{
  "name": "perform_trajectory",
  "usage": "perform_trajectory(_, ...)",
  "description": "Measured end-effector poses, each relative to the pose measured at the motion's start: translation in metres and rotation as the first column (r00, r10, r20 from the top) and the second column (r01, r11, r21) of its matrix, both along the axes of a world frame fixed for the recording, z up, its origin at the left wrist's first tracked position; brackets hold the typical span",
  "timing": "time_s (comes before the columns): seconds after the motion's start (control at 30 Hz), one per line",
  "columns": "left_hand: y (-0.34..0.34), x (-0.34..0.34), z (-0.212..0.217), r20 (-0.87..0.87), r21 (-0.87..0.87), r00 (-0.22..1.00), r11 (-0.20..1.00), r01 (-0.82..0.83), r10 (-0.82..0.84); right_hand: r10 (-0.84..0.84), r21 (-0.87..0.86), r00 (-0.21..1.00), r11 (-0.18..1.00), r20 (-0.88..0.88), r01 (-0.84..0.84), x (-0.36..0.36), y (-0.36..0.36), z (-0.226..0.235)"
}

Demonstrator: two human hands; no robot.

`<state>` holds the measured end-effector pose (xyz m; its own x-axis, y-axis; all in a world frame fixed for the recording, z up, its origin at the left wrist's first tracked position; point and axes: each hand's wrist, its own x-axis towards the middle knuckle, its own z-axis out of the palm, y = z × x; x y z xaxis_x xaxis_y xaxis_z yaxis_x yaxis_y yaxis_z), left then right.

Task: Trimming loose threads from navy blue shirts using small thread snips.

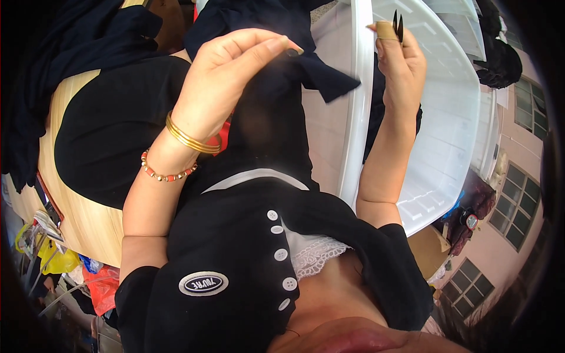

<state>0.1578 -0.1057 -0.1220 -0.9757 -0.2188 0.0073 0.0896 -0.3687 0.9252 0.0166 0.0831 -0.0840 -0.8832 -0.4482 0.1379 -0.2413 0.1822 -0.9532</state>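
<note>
A dark cloth (276,88) is held up in the middle of the frame, hanging from the upper centre down toward the person's chest. The left hand (226,76), seen at upper centre, is closed in a pinch on the cloth's top edge, thumb against fingertips; two gold bangles (191,138) and a bead bracelet (168,170) are worn on its wrist. The right hand (400,59), at upper right, is closed around small black snips (398,26), whose twin points stick up above a taped finger. The snips are kept just right of the cloth, apart from it. A white plastic tub (447,117) is seen behind the right hand. A wooden worktop (88,217) lies at left.
</note>
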Motion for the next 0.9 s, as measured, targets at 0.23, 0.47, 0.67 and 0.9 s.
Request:
perform_trajectory(0.23, -0.01, 0.0, -0.005, 0.218, 0.43, 0.975, 0.9, -0.066, -0.032, 0.303, 0.192, 0.935, 0.944, -0.185, -0.268, 0.038, -0.019, -0.003)
perform_trajectory(0.47, -0.016, 0.002, -0.003, 0.19, 0.181, 0.971, 0.977, 0.112, -0.146, 0.373, 0.357, 0.926, 0.874, -0.063, -0.328, 0.025, -0.019, -0.018)
perform_trajectory(0.67, -0.018, 0.007, -0.011, 0.183, -0.083, 0.975, 0.986, 0.144, -0.127, 0.317, -0.013, 0.928, 0.947, 0.194, -0.321, 0.012, -0.007, -0.027)
perform_trajectory(0.9, -0.016, 0.005, -0.015, 0.179, 0.195, 0.982, 0.98, 0.023, -0.059, 0.297, 0.218, 0.905, 0.947, -0.306, -0.237, 0.027, -0.015, -0.019)
